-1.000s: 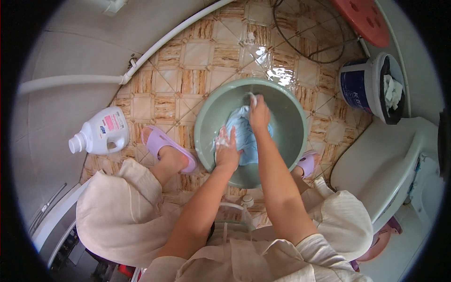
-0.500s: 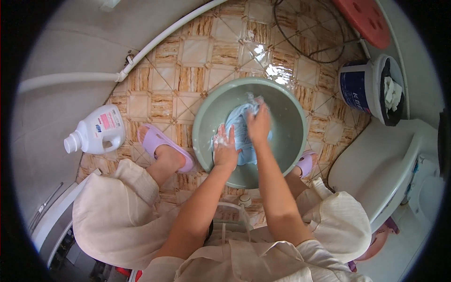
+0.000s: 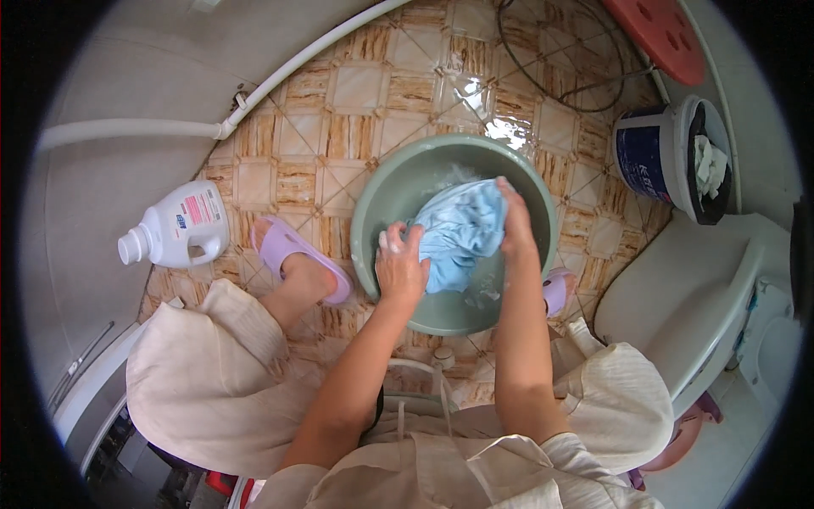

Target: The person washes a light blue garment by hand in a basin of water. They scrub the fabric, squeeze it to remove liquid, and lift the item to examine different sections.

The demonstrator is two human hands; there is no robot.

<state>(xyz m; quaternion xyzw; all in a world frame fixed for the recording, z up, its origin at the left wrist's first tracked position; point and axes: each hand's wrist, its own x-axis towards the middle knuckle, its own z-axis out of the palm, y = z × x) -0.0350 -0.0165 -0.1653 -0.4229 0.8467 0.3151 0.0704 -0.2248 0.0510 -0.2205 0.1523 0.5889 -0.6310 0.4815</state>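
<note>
A wet, bunched light blue cloth (image 3: 462,233) is in the round grey-green basin (image 3: 369,263) on the floor, with some foam around it. My left hand (image 3: 402,265) has its fingers curled against the cloth's left edge, white suds on the knuckles. At the other side my right hand (image 3: 515,222) grips the cloth's right edge, its fingers partly hidden by the forearm and folds. The cloth is spread between both hands, its upper part raised.
A white detergent bottle (image 3: 182,225) lies to the left. On the right are a waste bucket (image 3: 649,157) with crumpled paper and a toilet (image 3: 678,297). A red stool (image 3: 657,34) and a dark hose (image 3: 560,93) are at the far right. The tiled floor shines wet beyond the basin.
My right hand has moved from the cloth's top to its right side. The cloth is now lifted and spread wider to the right; my left hand's fingers have curled in from lying flat.
</note>
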